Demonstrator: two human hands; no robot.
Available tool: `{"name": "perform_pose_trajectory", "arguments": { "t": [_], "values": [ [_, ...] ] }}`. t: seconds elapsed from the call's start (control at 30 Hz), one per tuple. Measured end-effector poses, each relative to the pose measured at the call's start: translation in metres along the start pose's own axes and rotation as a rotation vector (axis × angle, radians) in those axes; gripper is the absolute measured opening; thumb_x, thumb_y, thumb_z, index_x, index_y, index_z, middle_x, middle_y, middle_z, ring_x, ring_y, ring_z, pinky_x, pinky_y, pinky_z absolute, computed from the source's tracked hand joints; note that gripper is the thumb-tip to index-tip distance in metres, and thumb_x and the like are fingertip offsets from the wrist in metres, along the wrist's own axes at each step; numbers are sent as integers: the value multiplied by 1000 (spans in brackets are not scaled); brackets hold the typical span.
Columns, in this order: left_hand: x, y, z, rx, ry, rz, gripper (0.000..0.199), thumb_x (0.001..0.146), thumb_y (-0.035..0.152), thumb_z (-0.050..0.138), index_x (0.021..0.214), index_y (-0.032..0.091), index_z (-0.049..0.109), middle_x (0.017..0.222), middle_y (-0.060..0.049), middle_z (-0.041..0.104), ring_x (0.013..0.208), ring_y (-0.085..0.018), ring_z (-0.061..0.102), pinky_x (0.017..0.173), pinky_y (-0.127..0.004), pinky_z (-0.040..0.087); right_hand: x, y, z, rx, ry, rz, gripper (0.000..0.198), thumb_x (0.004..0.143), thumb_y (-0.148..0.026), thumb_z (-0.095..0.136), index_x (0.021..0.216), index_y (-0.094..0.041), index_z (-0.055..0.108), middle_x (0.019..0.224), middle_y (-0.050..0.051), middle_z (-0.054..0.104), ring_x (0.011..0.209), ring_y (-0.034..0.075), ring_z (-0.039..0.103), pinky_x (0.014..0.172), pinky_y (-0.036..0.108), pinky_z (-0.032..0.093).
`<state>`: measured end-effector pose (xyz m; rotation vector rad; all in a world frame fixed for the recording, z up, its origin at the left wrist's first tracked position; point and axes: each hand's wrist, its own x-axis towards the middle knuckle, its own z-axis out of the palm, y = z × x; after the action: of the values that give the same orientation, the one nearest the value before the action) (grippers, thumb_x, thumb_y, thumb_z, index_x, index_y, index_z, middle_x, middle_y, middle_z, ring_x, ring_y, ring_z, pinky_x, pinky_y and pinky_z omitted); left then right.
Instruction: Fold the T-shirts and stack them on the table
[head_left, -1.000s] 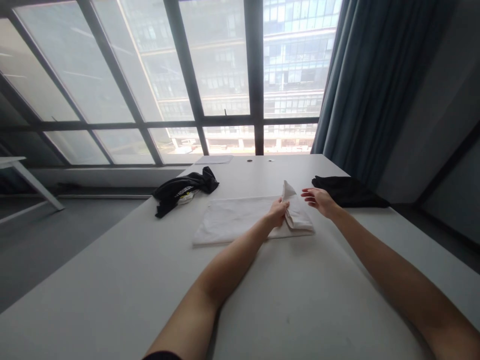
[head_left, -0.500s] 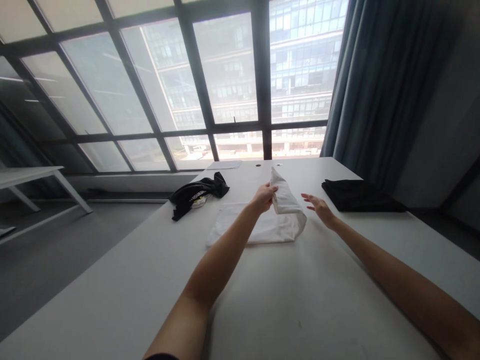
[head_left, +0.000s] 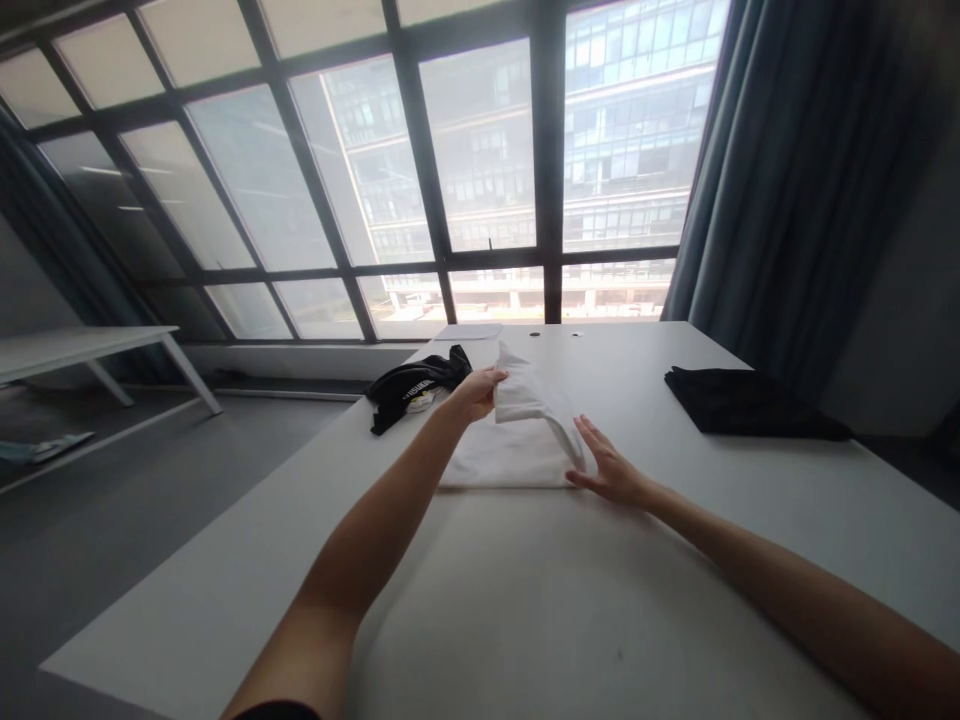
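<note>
A white cloth garment (head_left: pixel 517 455) lies partly folded on the white table (head_left: pixel 525 600); its exact kind does not show. My left hand (head_left: pixel 478 392) is closed on the lifted edge of the garment and holds that flap up above the lower layer. At the garment's right side, my right hand (head_left: pixel 606 468) has its fingers spread, with the fingertips against the fold. The far part of the lower layer is hidden behind the raised flap.
A crumpled black garment with white lettering (head_left: pixel 409 388) lies left of my left hand. Folded black cloth (head_left: pixel 750 402) rests at the right. A flat white sheet (head_left: pixel 469 332) is at the far edge. Another table (head_left: pixel 90 342) stands at left, beyond a floor gap.
My left hand has carried the garment's flap to the left across the lower layer. My right hand has come in from the right and now touches the fold. The view has turned slightly left.
</note>
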<state>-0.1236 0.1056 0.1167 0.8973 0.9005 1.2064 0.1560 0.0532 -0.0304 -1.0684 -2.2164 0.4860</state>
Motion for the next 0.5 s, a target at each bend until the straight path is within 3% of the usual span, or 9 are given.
{"name": "perform_pose_trajectory", "arguments": {
  "t": [0.2, 0.5],
  "values": [
    [-7, 5, -31, 50, -9, -37, 19, 87, 0, 64, 104, 7, 69, 78, -6, 74, 68, -16, 71, 68, -24, 59, -4, -19, 21, -205, 73, 21, 83, 88, -28, 58, 162, -9, 28, 166, 21, 29, 153, 32, 30, 124, 47, 30],
    [-14, -2, -90, 213, 32, -49, 29, 84, 5, 68, 112, 11, 68, 76, -5, 72, 62, -16, 69, 60, -24, 58, -5, -32, 9, -262, -8, -11, 80, 81, -24, 65, 157, -12, 41, 166, 19, 31, 151, 34, 34, 123, 47, 33]
  ]
}}
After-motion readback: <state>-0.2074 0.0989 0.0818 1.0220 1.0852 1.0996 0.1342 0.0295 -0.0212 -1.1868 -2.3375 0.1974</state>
